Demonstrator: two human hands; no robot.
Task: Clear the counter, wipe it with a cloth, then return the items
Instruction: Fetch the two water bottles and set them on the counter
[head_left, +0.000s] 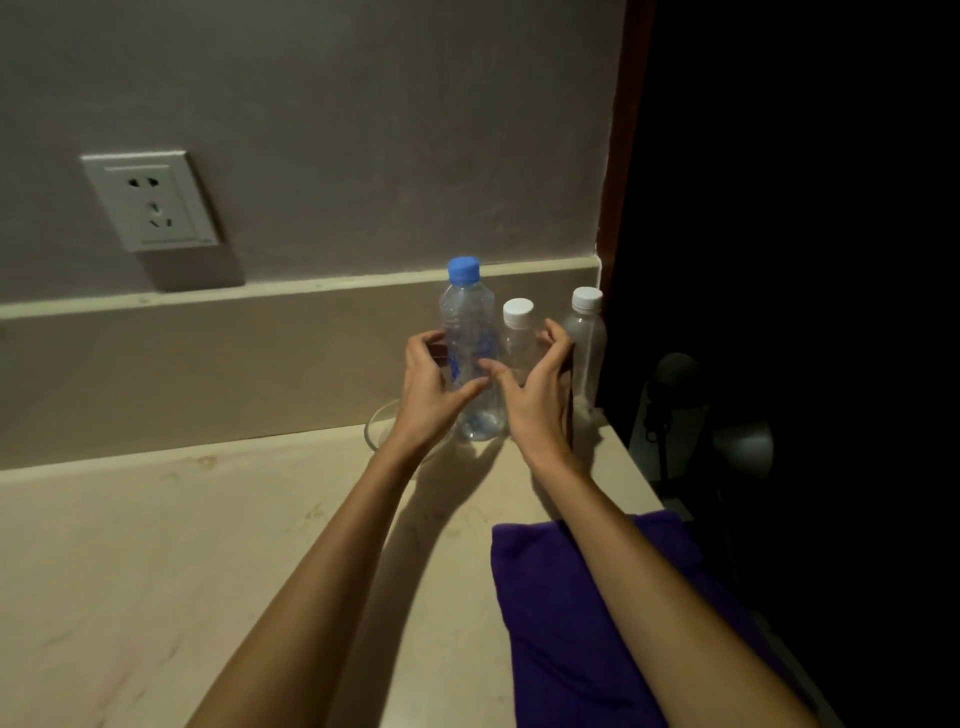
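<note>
Three clear plastic bottles stand upright at the back right corner of the beige counter. The blue-capped bottle is the tallest. To its right are a short white-capped bottle and another white-capped bottle by the counter's right edge. My left hand curls open around the blue-capped bottle's left side, fingers close to it. My right hand is open with fingers spread in front of the short bottle. A folded purple cloth lies on the counter at the front right, partly under my right forearm.
A clear glass bowl sits left of the bottles, mostly hidden by my left wrist. A low backsplash ledge runs along the wall, with a white wall socket above it. Past the counter's right edge lies dark space with dim objects.
</note>
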